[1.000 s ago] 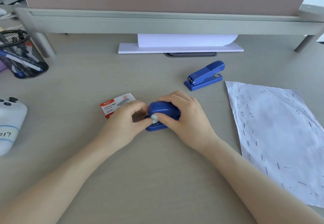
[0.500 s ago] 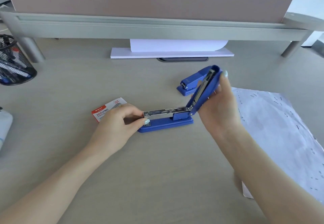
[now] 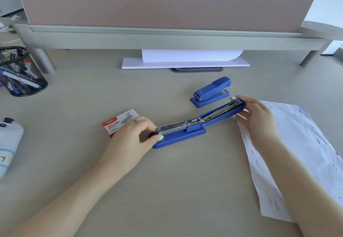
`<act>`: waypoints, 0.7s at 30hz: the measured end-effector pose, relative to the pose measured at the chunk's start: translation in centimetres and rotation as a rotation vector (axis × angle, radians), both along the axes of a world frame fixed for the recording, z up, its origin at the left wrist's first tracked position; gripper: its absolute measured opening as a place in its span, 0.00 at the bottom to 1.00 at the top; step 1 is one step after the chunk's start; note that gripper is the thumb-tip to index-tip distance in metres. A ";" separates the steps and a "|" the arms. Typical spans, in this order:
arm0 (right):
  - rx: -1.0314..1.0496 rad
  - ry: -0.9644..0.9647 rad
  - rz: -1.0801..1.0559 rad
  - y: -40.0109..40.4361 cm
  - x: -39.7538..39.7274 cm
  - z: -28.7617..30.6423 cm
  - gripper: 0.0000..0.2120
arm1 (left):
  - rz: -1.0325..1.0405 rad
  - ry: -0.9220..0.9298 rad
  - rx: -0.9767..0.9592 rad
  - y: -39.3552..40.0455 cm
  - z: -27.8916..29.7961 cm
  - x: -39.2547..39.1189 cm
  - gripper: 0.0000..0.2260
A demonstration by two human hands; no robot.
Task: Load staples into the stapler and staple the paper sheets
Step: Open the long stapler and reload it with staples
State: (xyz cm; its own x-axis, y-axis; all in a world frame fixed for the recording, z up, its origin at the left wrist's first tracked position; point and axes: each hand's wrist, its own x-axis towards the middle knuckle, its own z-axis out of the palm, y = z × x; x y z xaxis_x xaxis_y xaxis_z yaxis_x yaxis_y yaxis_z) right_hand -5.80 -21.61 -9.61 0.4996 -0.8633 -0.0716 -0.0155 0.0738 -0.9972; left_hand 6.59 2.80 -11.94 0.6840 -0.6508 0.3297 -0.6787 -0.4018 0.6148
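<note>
Hands sit at opposite ends of the opened stapler: left hand pinches the front tip of the base and metal channel between thumb and curled fingers, pinning it to the tabletop; right hand has its fingers wrapped loosely about the far end of the swung-back top cover, thumb beneath, fingertips over the top. A second ago both hands were cupped over the stapler while it was closed; half a second ago the cover stood steeply raised; now it lies folded back almost flat, low over the tabletop, pointing toward the paper sheets. Metal staple channel is exposed along its length; whether any staples sit in it cannot be told from here. Staple box lies just behind the left hand, partly hidden by it, apparently closed. Second stapler, closed, stands just behind the open cover, untouched. Paper sheets lie to the right, under the right forearm, peppered with staples. Judgement: opening step is done, loading has not begun; next move calls for a free hand to fetch a strip from the box. Mesh pen cup at far left.
</note>
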 end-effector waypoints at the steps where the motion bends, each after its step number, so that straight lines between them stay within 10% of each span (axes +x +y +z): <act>1: -0.095 0.097 -0.020 -0.3 0.0 -0.4 0.21 | 0.009 -0.046 0.008 0.0 0.0 -0.1 0.02; 9: -0.359 0.346 -0.013 -0.3 0.0 -1.4 0.19 | 0.196 -0.129 0.124 1.3 0.2 2.1 0.29; 13: -0.510 0.257 -0.008 1.3 0.4 -1.0 0.19 | 0.349 -0.047 0.230 1.6 -1.1 3.7 0.21; 21: -0.587 0.033 0.465 7.8 1.4 2.0 0.14 | 0.171 0.102 -0.172 1.7 1.0 1.2 0.13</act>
